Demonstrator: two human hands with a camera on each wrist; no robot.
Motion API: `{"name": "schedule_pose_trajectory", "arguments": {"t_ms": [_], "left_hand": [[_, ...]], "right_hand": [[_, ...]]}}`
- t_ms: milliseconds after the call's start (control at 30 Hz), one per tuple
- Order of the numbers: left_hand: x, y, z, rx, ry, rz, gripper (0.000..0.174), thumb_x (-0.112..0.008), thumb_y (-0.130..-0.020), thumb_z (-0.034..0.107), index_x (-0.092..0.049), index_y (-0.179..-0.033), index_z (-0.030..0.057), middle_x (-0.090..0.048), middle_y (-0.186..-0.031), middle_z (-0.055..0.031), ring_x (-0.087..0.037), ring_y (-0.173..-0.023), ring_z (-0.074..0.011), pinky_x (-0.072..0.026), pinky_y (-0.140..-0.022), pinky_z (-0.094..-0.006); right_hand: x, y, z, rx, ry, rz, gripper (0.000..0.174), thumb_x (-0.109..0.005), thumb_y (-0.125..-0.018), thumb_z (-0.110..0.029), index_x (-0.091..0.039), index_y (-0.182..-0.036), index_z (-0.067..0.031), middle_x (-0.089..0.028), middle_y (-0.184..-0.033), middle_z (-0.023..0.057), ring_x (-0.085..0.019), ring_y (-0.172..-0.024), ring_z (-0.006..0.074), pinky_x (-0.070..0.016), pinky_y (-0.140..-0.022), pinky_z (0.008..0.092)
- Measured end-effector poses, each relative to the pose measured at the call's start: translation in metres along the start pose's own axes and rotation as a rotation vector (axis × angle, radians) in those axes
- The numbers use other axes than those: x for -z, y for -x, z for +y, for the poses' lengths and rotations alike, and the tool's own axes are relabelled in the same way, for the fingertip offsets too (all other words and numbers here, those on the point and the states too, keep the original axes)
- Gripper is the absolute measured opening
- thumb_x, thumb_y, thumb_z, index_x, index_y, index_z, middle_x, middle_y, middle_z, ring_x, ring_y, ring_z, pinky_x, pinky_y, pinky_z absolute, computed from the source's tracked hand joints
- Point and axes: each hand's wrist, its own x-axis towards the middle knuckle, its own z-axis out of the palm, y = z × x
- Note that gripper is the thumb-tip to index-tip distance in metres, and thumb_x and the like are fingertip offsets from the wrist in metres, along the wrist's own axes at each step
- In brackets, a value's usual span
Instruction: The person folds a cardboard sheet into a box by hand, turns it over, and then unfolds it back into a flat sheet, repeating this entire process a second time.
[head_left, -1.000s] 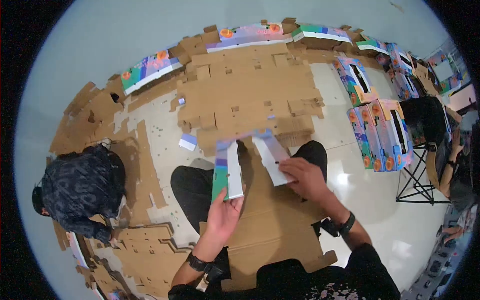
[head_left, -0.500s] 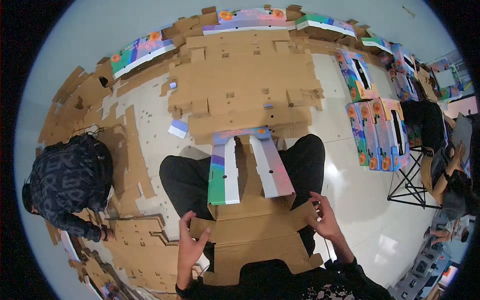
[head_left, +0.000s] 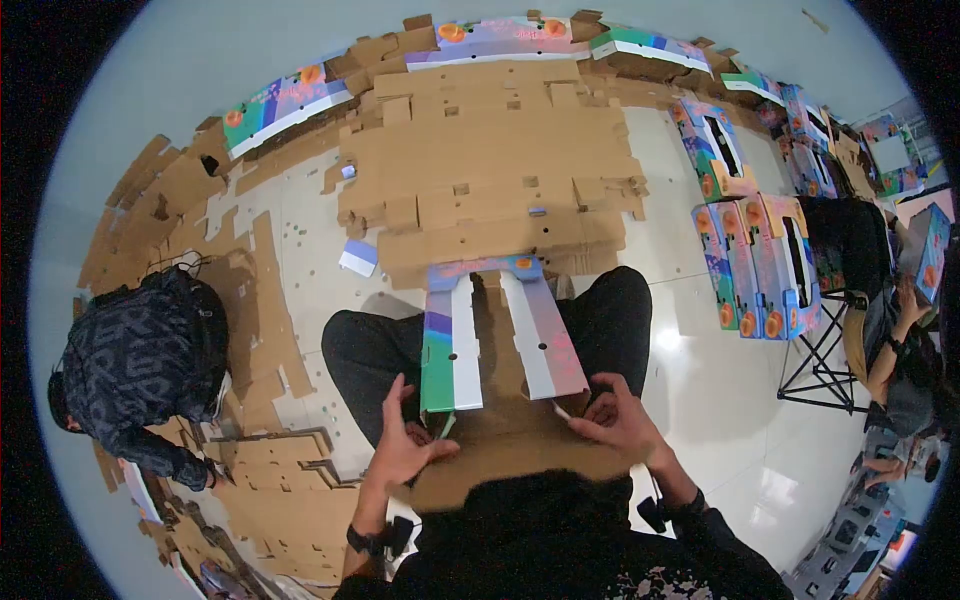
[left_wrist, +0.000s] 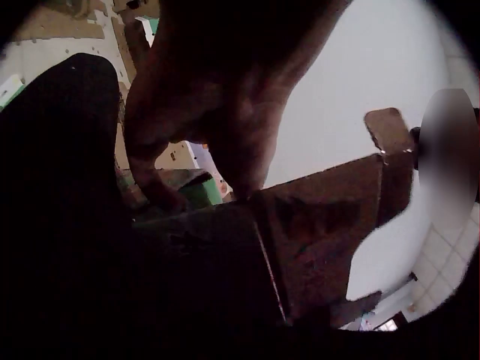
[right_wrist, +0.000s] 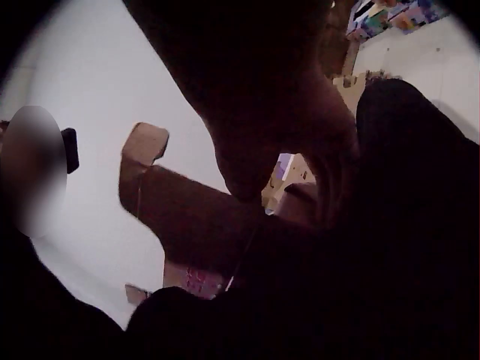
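A partly folded cardboard box (head_left: 437, 375) rests between the person's knees, with printed green, purple and pink top flaps edged in white. Its near brown panel (head_left: 510, 465) stands folded up close to the person's body. The left hand (head_left: 400, 455) holds the near left corner, thumb on the panel and fingers at the side. At the near right corner, the right hand (head_left: 622, 428) holds the box in the same way. In the left wrist view, the left thumb (left_wrist: 251, 180) meets the panel's fold line. The right wrist view is dark, and the fingertips are partly hidden.
Flat brown cardboard sheets (head_left: 500, 140) lie on the floor ahead. Printed boxes (head_left: 755, 265) stand at the right beside a black folding stool (head_left: 825, 360). A person in a dark patterned jacket (head_left: 150, 350) crouches at left. More printed cardboard (head_left: 500, 40) leans along the wall.
Both hands left the top flaps, went to the near side flaps, then moved inward to the box's corners. The near panel, lying flat half a second ago, is now folded up.
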Motion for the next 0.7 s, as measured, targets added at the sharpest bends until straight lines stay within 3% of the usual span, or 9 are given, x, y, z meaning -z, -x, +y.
{"name": "schedule_pose_trajectory", "arguments": {"t_ms": [67, 100, 200, 233, 333, 433, 533, 633, 700], "left_hand": [[0.002, -0.028, -0.010, -0.008, -0.140, -0.134, 0.119, -0.097, -0.071, 0.027, -0.021, -0.159, 0.0013, -0.041, -0.152, -0.0221, -0.054, -0.129, -0.0295, -0.0464, -0.109, -0.0407], [0.003, -0.035, -0.002, -0.044, 0.032, -0.241, 0.115, -0.094, -0.074, 0.036, -0.024, -0.158, 0.0002, -0.047, -0.149, -0.0227, -0.045, -0.140, -0.0316, -0.0358, -0.118, -0.0419], [0.011, -0.046, 0.017, -0.022, -0.188, -0.303, 0.111, -0.092, -0.076, 0.036, -0.026, -0.157, -0.0006, -0.046, -0.150, -0.0210, -0.046, -0.138, -0.0306, -0.0378, -0.116, -0.0414], [0.008, -0.048, 0.005, -0.168, -0.223, -0.261, 0.102, -0.092, -0.077, 0.029, -0.032, -0.155, 0.0011, -0.052, -0.145, -0.0213, -0.052, -0.134, -0.0285, -0.0412, -0.113, -0.0405], [0.010, -0.052, -0.020, -0.167, -0.229, -0.204, 0.094, -0.088, -0.081, 0.019, -0.033, -0.154, 0.0014, -0.059, -0.139, -0.0211, -0.056, -0.129, -0.0255, -0.0445, -0.111, -0.0387], [0.012, -0.051, -0.010, 0.001, -0.110, -0.177, 0.083, -0.084, -0.081, 0.012, -0.041, -0.151, 0.0017, -0.062, -0.137, -0.0177, -0.060, -0.125, -0.0232, -0.0467, -0.108, -0.0367], [0.013, -0.051, -0.024, -0.100, -0.155, -0.147, 0.081, -0.083, -0.084, 0.016, -0.041, -0.151, 0.0019, -0.064, -0.132, -0.0196, -0.065, -0.117, -0.0216, -0.0521, -0.099, -0.0334], [0.017, -0.046, -0.041, -0.038, 0.126, -0.218, 0.078, -0.078, -0.088, 0.019, -0.039, -0.154, 0.0029, -0.061, -0.137, -0.0163, -0.060, -0.124, -0.0213, -0.0485, -0.103, -0.0338], [0.023, -0.034, -0.042, 0.050, 0.356, -0.255, 0.076, -0.073, -0.092, 0.021, -0.036, -0.156, 0.0040, -0.057, -0.142, -0.0147, -0.056, -0.129, -0.0217, -0.0450, -0.106, -0.0350]], "right_hand": [[0.000, -0.016, 0.006, 0.013, 0.075, 0.004, 0.084, -0.086, -0.084, -0.035, -0.039, -0.144, 0.0000, -0.073, -0.089, 0.0132, -0.070, -0.075, 0.0169, -0.0558, -0.070, 0.0321], [0.001, -0.025, 0.011, 0.050, 0.121, -0.022, 0.085, -0.084, -0.084, -0.042, -0.042, -0.143, 0.0014, -0.072, -0.087, 0.0146, -0.070, -0.070, 0.0194, -0.0555, -0.067, 0.0333], [0.014, -0.051, -0.007, 0.099, 0.203, -0.254, 0.079, -0.082, -0.086, -0.046, -0.048, -0.140, 0.0019, -0.073, -0.090, 0.0172, -0.072, -0.072, 0.0220, -0.0564, -0.068, 0.0340], [0.017, -0.057, -0.014, 0.079, 0.211, -0.297, 0.078, -0.082, -0.084, -0.048, -0.051, -0.136, 0.0013, -0.073, -0.093, 0.0181, -0.073, -0.077, 0.0257, -0.0573, -0.072, 0.0362], [0.022, -0.070, -0.032, 0.028, 0.238, -0.436, 0.074, -0.083, -0.079, -0.055, -0.063, -0.125, -0.0006, -0.075, -0.104, 0.0209, -0.075, -0.090, 0.0369, -0.0599, -0.084, 0.0426], [0.016, -0.090, 0.005, 0.316, 0.439, -0.396, 0.063, -0.086, -0.078, -0.044, -0.066, -0.121, -0.0030, -0.076, -0.102, 0.0176, -0.075, -0.088, 0.0356, -0.0604, -0.081, 0.0420], [0.016, -0.080, 0.014, 0.340, 0.307, -0.316, 0.055, -0.085, -0.080, -0.028, -0.065, -0.124, -0.0017, -0.075, -0.105, 0.0166, -0.074, -0.091, 0.0327, -0.0595, -0.082, 0.0385], [0.014, -0.071, 0.028, 0.466, 0.129, -0.227, 0.044, -0.076, -0.086, -0.011, -0.064, -0.127, -0.0012, -0.074, -0.109, 0.0114, -0.073, -0.091, 0.0208, -0.0596, -0.077, 0.0335], [0.021, -0.068, 0.049, 0.109, -0.110, -0.383, 0.056, -0.073, -0.088, -0.010, -0.055, -0.140, -0.0039, -0.070, -0.121, 0.0100, -0.070, -0.102, 0.0212, -0.0573, -0.087, 0.0348]]}}
